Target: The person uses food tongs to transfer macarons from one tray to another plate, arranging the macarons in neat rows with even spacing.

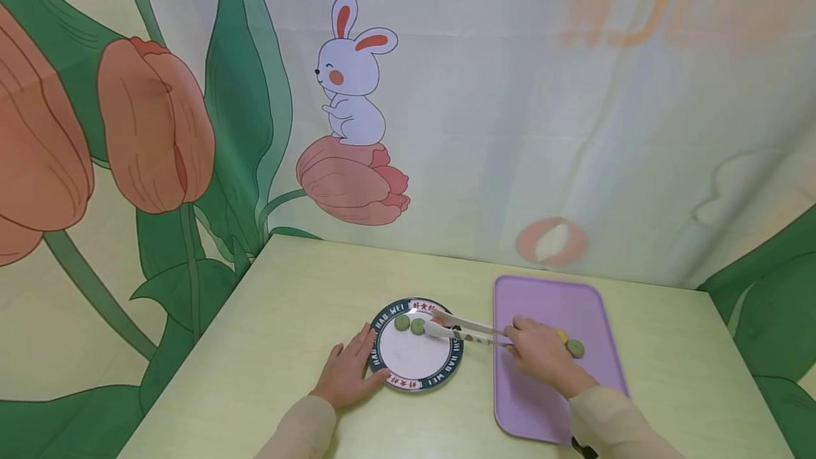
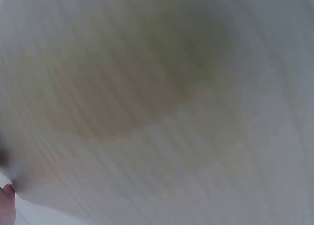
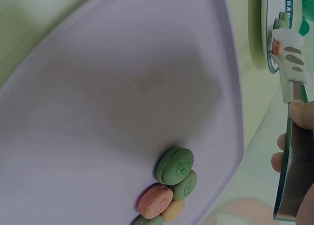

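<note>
The right hand (image 1: pixel 542 351) is pinching a pair of tongs (image 1: pixel 474 338) between thumb and fingers, above the tray, with the tips pointing over the plate. A pinkish piece (image 1: pixel 438 320) is showing between the white tips, partly hidden. The left hand (image 1: pixel 347 374) is resting with fingers extended and thumb spread apart, touching the rim of the round plate (image 1: pixel 414 360).

On that plate, two green pieces (image 1: pixel 402 322) are lying side by side towards the far rim. The moving of pieces looks to be partway along: two are sitting on the plate, a third is apparently being held over it, and at least five, in green, pink and yellow, are remaining in a cluster (image 3: pixel 175 166) on the tray.

Those pieces are looking matt, rounded and macaron-like, with stamped faces. The tongs are showing shiny metal arms and dark oval marks near their tips. The lilac tray (image 1: pixel 542 402) is lying flat, its corners rounding into a raised lip, on a pale, smooth surface (image 1: pixel 306 296). Behind, a printed cloth (image 1: pixel 459 126) is hanging in soft creases
</note>
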### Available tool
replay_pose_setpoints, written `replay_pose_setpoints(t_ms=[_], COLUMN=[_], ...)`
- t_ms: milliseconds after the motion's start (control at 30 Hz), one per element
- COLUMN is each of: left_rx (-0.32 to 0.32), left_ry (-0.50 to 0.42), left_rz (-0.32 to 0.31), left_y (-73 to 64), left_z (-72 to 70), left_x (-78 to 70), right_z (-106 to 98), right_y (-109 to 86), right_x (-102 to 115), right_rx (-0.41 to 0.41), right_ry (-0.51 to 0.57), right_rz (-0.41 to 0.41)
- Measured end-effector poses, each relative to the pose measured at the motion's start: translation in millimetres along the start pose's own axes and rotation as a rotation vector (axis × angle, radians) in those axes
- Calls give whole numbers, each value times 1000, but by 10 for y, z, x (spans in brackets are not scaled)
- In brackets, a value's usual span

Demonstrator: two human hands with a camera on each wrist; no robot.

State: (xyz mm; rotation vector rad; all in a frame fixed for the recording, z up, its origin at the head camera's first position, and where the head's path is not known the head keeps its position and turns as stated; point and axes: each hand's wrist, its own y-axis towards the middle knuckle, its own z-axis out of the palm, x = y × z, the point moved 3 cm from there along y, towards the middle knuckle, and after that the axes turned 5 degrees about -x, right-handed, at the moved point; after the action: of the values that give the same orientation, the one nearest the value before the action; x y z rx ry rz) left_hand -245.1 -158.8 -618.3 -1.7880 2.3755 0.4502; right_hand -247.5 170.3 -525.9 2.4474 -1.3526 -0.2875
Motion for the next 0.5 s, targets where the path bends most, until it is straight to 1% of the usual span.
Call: replay_pose_setpoints(t_ms=[200, 300, 500], left_rx=[-1, -1, -1], left_ry=[-4, -8, -14], left_rz=[0, 2, 0], left_y=[-3, -5, -6], left_z=[-12, -14, -13], left_x=[0, 0, -3], right_z=[18, 10, -62], right_y=[9, 6, -12], right_x=[9, 9, 12], right_rx=[29, 30, 31], right_ry=[-9, -9, -6], right_rz=[8, 12, 37])
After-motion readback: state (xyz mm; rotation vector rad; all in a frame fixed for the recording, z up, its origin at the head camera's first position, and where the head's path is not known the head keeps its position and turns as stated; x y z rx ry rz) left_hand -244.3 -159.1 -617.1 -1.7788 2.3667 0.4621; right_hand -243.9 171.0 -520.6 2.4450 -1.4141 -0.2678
